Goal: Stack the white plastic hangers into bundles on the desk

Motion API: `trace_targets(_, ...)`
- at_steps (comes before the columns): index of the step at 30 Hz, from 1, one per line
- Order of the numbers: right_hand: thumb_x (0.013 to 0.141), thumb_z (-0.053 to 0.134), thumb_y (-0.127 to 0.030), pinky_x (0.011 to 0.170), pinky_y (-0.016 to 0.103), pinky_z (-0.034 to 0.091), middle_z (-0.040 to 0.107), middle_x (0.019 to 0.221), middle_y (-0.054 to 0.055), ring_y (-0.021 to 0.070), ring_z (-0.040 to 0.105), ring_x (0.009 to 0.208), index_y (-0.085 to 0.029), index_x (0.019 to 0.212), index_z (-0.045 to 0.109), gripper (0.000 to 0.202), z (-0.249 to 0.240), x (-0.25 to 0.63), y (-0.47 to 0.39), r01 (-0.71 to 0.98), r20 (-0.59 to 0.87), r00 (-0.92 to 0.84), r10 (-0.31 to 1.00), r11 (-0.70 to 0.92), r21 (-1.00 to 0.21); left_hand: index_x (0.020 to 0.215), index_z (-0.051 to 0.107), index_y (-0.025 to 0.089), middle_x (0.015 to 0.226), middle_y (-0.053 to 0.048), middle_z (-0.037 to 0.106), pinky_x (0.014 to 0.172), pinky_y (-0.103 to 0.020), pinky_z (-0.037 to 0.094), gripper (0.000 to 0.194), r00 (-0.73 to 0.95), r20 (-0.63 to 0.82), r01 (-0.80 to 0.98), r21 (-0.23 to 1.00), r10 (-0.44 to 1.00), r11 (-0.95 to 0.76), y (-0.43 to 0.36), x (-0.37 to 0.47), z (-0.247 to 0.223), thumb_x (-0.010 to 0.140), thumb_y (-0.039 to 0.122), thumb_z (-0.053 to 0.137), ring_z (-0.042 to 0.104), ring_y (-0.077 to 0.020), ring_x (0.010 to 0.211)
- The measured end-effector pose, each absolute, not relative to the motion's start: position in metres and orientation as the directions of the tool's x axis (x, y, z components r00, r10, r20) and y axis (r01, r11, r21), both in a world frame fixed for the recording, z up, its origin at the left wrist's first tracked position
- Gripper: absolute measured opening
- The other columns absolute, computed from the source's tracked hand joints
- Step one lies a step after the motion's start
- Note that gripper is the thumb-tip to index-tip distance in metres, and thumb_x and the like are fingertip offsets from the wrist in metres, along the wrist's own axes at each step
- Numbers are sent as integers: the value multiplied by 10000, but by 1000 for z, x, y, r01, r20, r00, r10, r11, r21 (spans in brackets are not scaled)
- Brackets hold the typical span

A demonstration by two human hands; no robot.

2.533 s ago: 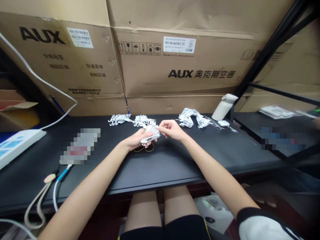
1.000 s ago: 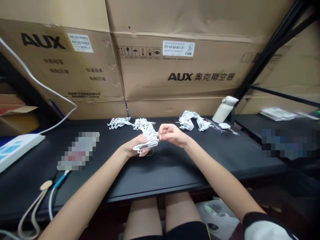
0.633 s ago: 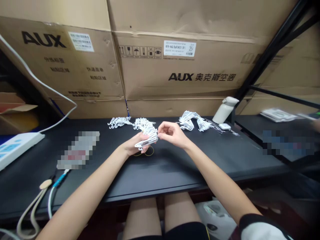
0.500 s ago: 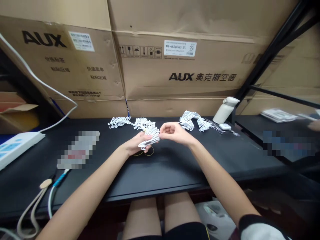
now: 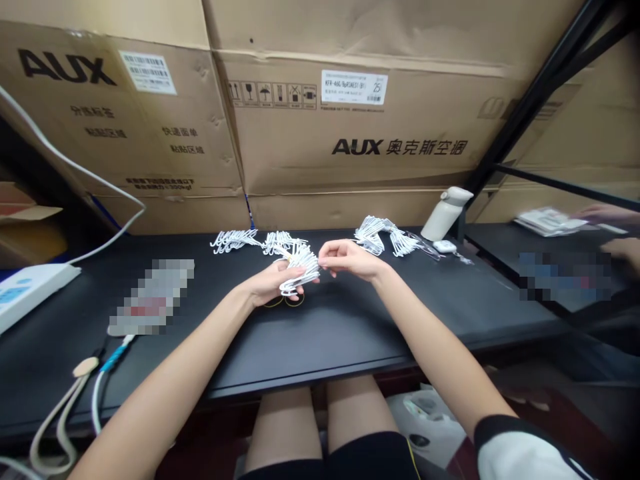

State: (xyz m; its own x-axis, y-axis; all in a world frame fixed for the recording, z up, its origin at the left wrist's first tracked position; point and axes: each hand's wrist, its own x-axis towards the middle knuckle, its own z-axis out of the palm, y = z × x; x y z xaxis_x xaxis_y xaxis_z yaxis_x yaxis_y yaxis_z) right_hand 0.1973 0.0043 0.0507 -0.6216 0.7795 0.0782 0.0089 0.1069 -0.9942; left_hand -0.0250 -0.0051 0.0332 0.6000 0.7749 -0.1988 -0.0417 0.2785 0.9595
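A fanned bundle of white hooks (image 5: 301,267) is gripped in my left hand (image 5: 273,281), above the black table (image 5: 320,340). At the bundle's right edge, my right hand (image 5: 353,259) is closed in a pinch, its thumb and fingertips touching the hook ends. Whether a single hook sits between those fingertips is too small to see. Yellow rubber bands (image 5: 294,301) show beneath my left hand. Behind it lie two more bunches of white hooks (image 5: 233,241), and another pile of white hooks (image 5: 383,235) rests behind my right hand.
A white bottle (image 5: 444,215) and a small white case (image 5: 444,247) stand at the back right. On the left are a blurred-out phone-like slab (image 5: 153,297) with a cable and a white power strip (image 5: 33,292). Large cardboard boxes (image 5: 280,153) form the back. Another person's hand (image 5: 623,250) appears far right.
The view has shifted slightly. My hands stay together at the bundle, with the right fingertips still at its edge. At far right, the other person's hands have come further into view.
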Motion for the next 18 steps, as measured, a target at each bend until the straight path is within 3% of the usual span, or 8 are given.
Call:
trace_targets(5,713,747,-335,508,200,444,596,664,-24,55,494,510,-134,752,625,239,50,184,-3,-72,150,-547,824,132,-989,990,642,109,920,-141,711,467,-230,535,435,625,-189,-19,966,758,256,-1,-32,30,694,392,785,608,-122,564)
trace_targets(10,728,729,-355,543,217,471,630,700,12,103,569,621,-132,782,634,248,53,182,-5,-6,240,-480,844,271,-963,1012,643,108,896,-129,711,454,-221,527,431,621,-183,-35,965,762,261,0,-32,31,704,377,779,594,-113,546)
trace_targets(18,804,639,-353,500,214,404,557,685,-15,84,490,554,-160,801,540,216,37,172,-4,86,381,-377,844,441,-893,928,683,94,842,-133,716,429,-181,466,319,563,-318,87,941,763,327,2,-32,37,763,364,723,568,-91,510)
